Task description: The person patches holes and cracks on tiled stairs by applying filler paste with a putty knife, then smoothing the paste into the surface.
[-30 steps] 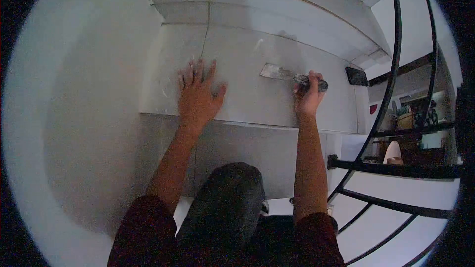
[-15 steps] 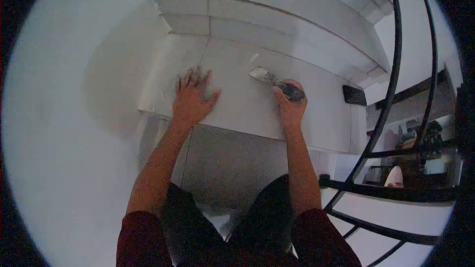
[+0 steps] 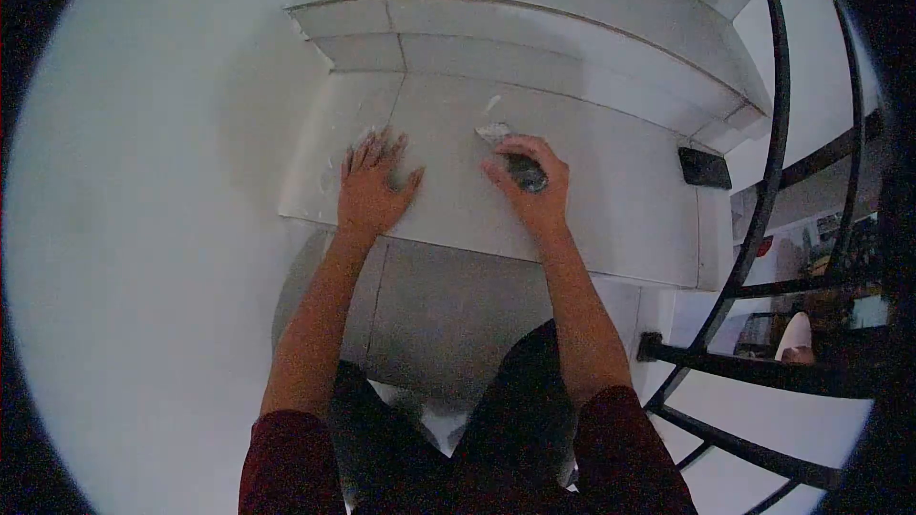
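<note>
My left hand (image 3: pixel 375 183) rests on the pale stair tread (image 3: pixel 448 181), fingers spread and pointing away from me. To its right, my right hand (image 3: pixel 532 186) is wrapped round the dark handle of a putty knife (image 3: pixel 493 133). The knife's blade, smeared with whitish material, points up and to the left, close to the tread. A short white mark (image 3: pixel 493 104) lies on the tread just beyond the blade. Part of the handle is hidden by my fingers.
A black flat object (image 3: pixel 704 168) lies at the tread's right end. Higher steps (image 3: pixel 572 48) rise beyond it. A black metal railing (image 3: pixel 759 229) curves along the right side, with a lower room behind it. A white wall (image 3: pixel 162 229) stands on the left.
My right hand has moved slightly left and turned, and its fingers now cover more of the knife. My left hand stays in almost the same spot. The view has shifted a little.
</note>
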{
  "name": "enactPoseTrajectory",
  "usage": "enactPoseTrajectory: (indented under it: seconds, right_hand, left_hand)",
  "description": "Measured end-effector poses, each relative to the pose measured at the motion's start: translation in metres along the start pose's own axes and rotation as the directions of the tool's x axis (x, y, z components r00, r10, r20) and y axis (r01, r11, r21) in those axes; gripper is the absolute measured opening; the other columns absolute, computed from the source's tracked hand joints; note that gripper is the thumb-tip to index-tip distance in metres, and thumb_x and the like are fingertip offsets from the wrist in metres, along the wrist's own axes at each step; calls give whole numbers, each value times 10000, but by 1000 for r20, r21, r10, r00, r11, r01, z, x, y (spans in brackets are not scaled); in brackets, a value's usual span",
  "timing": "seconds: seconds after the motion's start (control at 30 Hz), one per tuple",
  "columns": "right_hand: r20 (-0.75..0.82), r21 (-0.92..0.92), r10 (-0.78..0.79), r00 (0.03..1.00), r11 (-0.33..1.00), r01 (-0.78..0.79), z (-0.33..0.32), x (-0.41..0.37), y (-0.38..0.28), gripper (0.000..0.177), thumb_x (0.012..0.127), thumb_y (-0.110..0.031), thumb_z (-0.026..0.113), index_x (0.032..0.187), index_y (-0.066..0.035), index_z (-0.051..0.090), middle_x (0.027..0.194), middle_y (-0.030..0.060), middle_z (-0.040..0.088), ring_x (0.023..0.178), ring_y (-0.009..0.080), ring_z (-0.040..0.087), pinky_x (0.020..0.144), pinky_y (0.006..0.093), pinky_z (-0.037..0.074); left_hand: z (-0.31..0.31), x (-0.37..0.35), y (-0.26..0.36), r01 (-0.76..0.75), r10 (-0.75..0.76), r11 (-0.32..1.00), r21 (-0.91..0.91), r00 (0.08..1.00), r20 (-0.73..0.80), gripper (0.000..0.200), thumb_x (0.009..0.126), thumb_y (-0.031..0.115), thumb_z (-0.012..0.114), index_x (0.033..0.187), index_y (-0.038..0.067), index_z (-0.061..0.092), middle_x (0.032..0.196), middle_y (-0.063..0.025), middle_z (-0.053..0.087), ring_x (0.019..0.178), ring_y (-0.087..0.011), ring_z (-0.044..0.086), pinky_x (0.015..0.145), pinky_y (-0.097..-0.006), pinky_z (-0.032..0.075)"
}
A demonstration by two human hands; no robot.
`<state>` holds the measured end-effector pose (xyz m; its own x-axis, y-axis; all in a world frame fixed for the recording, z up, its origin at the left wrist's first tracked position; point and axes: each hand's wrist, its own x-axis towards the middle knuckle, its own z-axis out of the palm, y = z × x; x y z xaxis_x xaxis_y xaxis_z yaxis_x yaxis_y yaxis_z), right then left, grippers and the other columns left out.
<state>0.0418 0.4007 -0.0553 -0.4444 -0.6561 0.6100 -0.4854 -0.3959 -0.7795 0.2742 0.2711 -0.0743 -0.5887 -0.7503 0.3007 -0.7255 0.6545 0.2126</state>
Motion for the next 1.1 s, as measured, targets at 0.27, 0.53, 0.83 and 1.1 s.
enactPoseTrajectory:
  seconds: [0.27,0.53,0.83,1.1]
  right_hand:
    - [135,-53,-270,953,959,279,27,4,19,267,786,-106,896,832,-90,634,888,90,691,792,240,664,764,361,530]
    - [150,-52,-35,988,998,43,33,8,8,329,824,-40,858,779,-55,532,776,57,574,726,198,539,735,314,476]
    - [47,-45,-118,992,992,120,49,8,13,337,822,-151,884,746,-61,568,701,114,548,643,298,522,643,393,466]
    - [125,-132,-145,982,978,161,41,16,3,316,862,-59,825,726,-20,542,746,77,567,684,190,519,672,332,464]
  left_hand:
    - [-8,3,3,20,-19,1000,-13,1000,23,696,981,553,590,1547,158,498,1632,-122,421,1527,-347,340,1273,-547,183]
    - [-7,2,-3,-32,32,999,4,999,-15,650,997,500,609,1525,131,518,1625,-159,424,1492,-398,389,1248,-585,218]
    - [-3,0,-6,0,-1,1000,-23,1000,-23,654,971,511,621,1511,152,539,1630,-110,424,1515,-339,362,1275,-551,185]
    - [-1,0,-5,3,-4,1000,-15,1000,-15,680,960,498,649,1528,147,519,1614,-124,447,1513,-333,371,1269,-547,195]
